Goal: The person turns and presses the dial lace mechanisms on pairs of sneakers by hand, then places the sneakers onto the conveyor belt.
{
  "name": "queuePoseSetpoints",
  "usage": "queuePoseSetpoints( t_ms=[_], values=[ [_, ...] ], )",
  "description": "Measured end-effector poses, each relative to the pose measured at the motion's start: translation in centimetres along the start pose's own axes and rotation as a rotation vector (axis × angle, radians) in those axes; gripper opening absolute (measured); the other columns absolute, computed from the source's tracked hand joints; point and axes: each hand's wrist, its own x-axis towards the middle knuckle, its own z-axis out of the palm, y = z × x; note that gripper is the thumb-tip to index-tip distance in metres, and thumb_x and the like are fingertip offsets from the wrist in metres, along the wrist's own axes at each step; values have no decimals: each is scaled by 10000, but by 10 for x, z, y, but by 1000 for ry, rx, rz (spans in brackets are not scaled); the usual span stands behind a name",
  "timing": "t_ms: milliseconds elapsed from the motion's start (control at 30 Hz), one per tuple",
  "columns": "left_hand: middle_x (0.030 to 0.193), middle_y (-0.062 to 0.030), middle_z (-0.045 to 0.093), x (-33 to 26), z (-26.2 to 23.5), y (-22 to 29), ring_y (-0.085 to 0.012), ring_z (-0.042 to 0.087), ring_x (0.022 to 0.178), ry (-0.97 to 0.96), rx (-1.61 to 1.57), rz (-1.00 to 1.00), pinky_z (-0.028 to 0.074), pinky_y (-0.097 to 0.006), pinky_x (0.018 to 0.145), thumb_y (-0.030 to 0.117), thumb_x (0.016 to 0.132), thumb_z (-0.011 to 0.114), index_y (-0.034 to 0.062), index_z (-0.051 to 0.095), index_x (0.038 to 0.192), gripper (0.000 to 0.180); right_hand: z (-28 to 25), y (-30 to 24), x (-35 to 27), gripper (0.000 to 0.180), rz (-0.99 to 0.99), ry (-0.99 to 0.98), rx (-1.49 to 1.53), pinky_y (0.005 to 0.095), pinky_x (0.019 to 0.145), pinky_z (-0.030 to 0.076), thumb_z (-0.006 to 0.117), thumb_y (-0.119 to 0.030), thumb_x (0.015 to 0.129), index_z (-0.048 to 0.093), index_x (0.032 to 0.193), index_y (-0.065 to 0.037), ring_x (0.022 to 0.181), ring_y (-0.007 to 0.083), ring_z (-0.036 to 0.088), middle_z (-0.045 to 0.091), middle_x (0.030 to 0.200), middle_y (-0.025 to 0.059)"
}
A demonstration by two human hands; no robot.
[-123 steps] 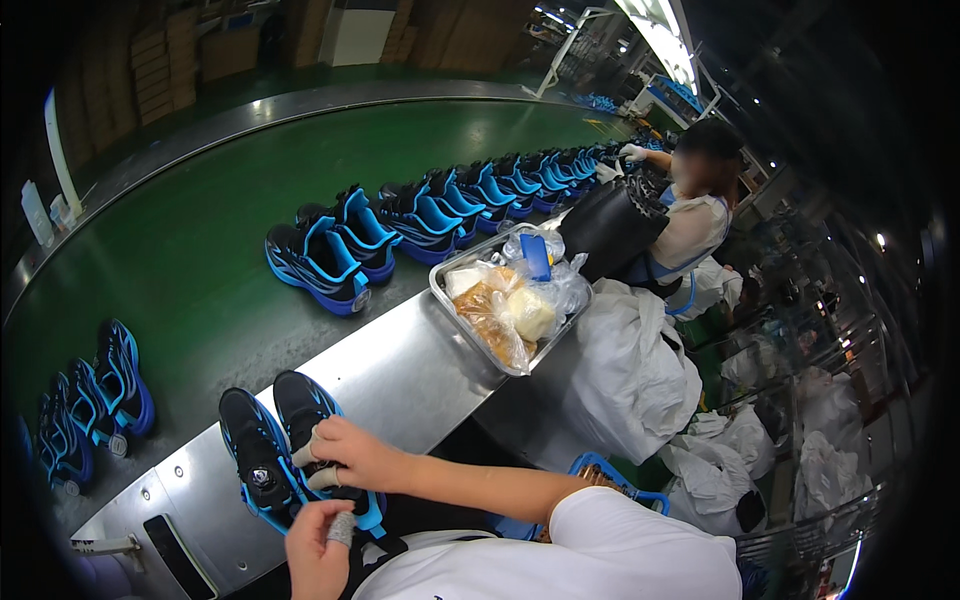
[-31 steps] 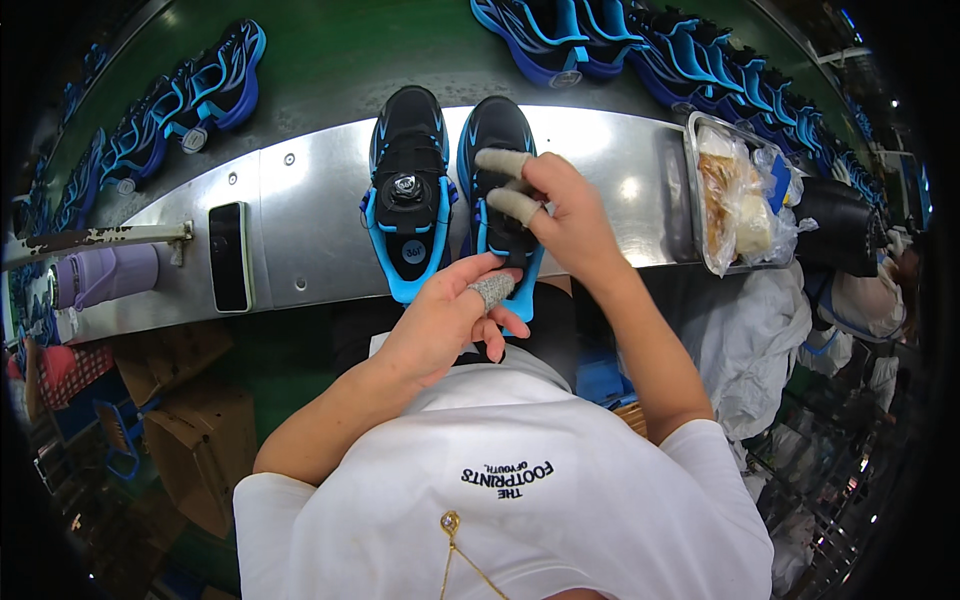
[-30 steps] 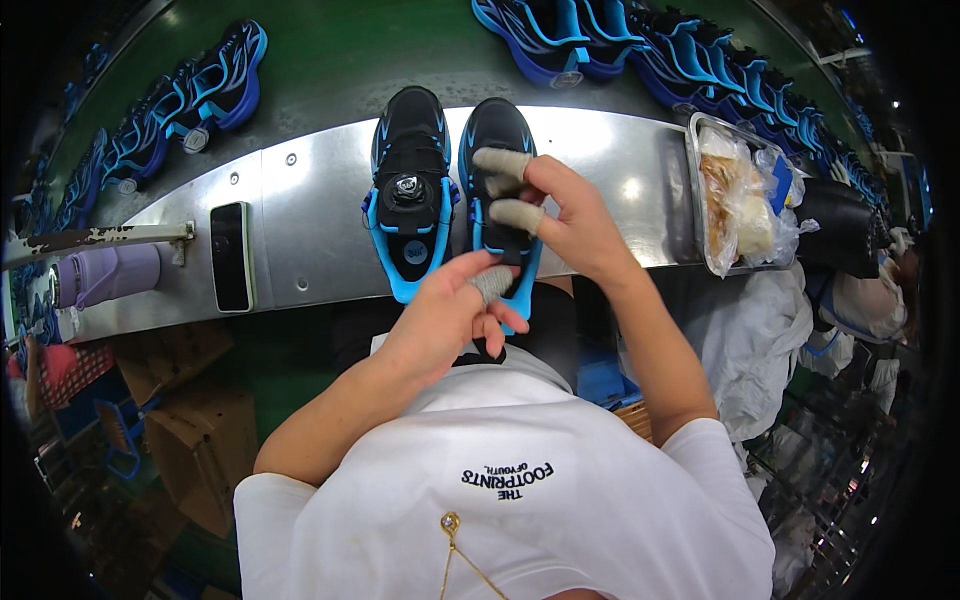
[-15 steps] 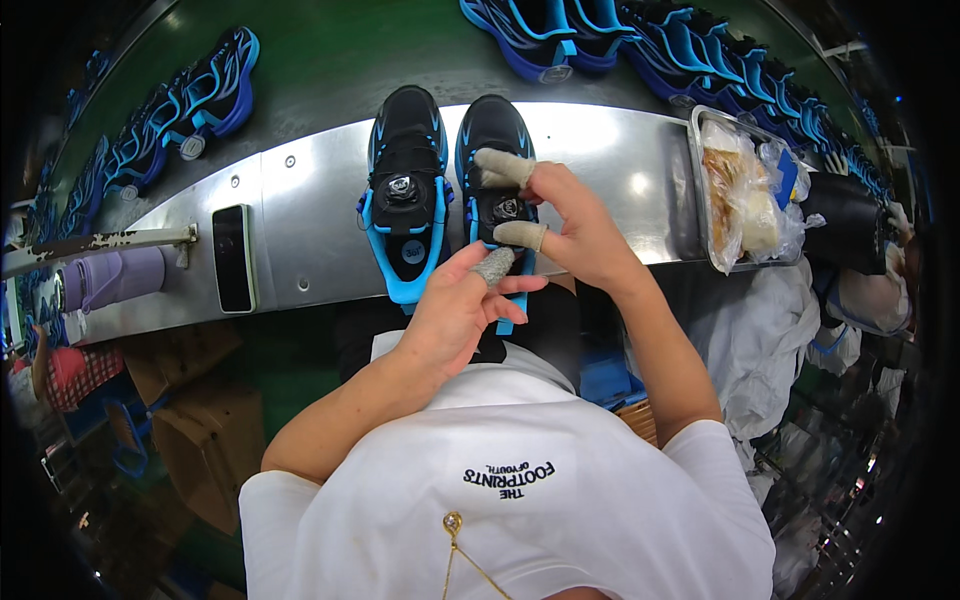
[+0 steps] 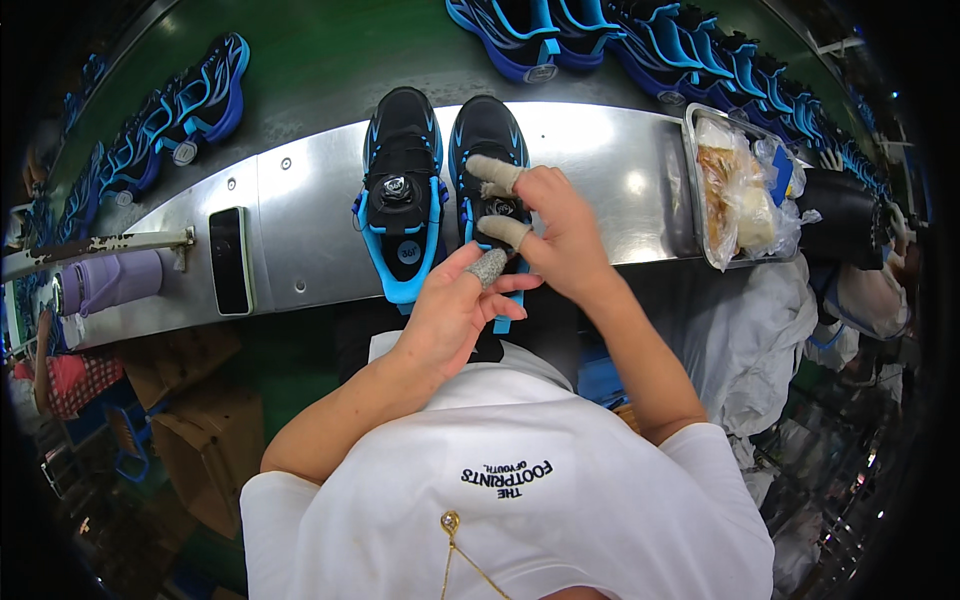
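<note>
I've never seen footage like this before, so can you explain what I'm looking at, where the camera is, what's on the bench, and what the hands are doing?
The camera sits on a person's head and looks straight down, so its wide lens bends straight edges. Below is a shiny metal bench in front of a green conveyor belt carrying blue and black shoes. Two black and blue sports shoes stand on the bench: the left shoe is untouched. The right hand, with taped fingertips, rests on the right shoe, and the left hand touches its near end. Also there: a black phone lying flat and a metal tray of plastic bags.
</note>
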Motion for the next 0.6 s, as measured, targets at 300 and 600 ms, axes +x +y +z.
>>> queuePoseSetpoints(
  t_ms=[300,600],
  values=[
    [982,-49,629,-28,-12,97,-134,527,778,342,1451,800,439,-239,725,76,808,721,7,644,1128,337,-9,-1,-5,519,133,161,-83,320,823,452,754,-197,815,604,1300,-90,882,206,556,676,1025,83],
    [994,-9,585,12,-62,102,-94,431,768,-13,1089,550,393,-217,744,-59,757,610,63,609,1246,504,-16,-9,2,324,171,88,-7,280,776,468,665,-90,882,667,1202,-47,817,149,549,666,977,73]
  ],
)
